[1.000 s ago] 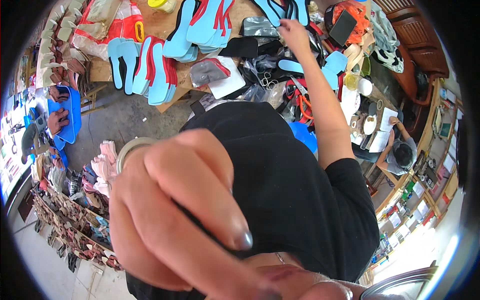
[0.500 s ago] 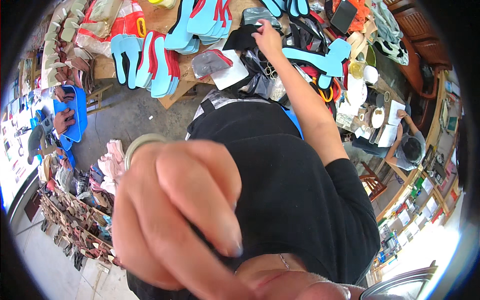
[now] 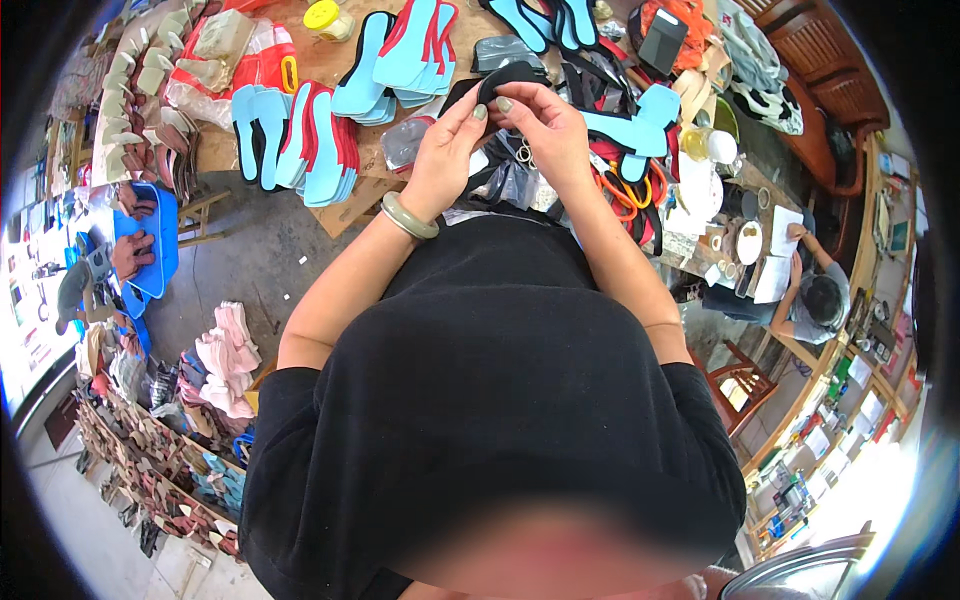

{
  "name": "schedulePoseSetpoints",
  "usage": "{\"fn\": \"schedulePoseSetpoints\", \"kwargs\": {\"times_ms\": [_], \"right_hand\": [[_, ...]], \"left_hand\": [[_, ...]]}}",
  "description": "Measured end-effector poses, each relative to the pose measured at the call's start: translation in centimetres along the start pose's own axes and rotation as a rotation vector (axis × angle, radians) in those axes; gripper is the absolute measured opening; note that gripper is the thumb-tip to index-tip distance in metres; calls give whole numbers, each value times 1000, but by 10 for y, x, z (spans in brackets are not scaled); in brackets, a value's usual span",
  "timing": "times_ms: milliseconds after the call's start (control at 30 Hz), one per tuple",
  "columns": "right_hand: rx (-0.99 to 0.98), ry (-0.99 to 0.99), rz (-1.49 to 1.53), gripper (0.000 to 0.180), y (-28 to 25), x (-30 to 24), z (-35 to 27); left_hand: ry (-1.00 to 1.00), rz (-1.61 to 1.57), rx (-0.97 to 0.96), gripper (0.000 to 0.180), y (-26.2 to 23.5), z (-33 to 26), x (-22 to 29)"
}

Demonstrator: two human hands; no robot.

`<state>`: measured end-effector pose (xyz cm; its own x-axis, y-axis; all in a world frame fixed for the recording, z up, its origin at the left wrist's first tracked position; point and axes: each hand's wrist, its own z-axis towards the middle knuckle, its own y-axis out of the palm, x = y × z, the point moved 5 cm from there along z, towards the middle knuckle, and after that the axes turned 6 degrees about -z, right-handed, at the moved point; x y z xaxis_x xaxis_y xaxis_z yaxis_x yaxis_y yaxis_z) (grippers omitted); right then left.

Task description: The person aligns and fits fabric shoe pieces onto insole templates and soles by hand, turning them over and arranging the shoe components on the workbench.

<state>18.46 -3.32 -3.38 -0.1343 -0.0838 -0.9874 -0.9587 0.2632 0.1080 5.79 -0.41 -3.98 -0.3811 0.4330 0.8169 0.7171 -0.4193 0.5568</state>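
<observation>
While I am logging this remotely, the left hand (image 3: 447, 145), earlier raised well apart, is joining the right hand (image 3: 552, 125); both are pinching a black piece (image 3: 513, 74) between fingertips, so handling is becoming two-handed. Beside the left hand a grey piece (image 3: 403, 145) is lying; farther left, light-blue sole-shaped pieces (image 3: 325, 150).

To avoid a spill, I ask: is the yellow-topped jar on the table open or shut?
Shut: the yellow lid sits over the mouth of the clear jar. How tightly, I cannot tell.
</observation>
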Motion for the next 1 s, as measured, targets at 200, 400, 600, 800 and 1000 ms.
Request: {"fn": "schedulePoseSetpoints", "kwargs": {"times_ms": [200, 400, 600, 800, 1000], "right_hand": [[46, 20, 14, 19, -9, -21, -19], [112, -87, -245, 19, -12, -30, -24], [75, -64, -446, 18, -10, -31, -23], [57, -57, -291, 20, -11, -17, -15], [-42, 77, -7, 21, -12, -11, -12]], "left_hand": [[239, 718, -59, 44, 20, -8, 12], [368, 1042, -48, 47, 35, -17, 25], [459, 1024, -40, 43, 37, -21, 28], [164, 493, 13, 37, 24, -16, 16], [34, 153, 57, 30, 9, -8, 5]]}}
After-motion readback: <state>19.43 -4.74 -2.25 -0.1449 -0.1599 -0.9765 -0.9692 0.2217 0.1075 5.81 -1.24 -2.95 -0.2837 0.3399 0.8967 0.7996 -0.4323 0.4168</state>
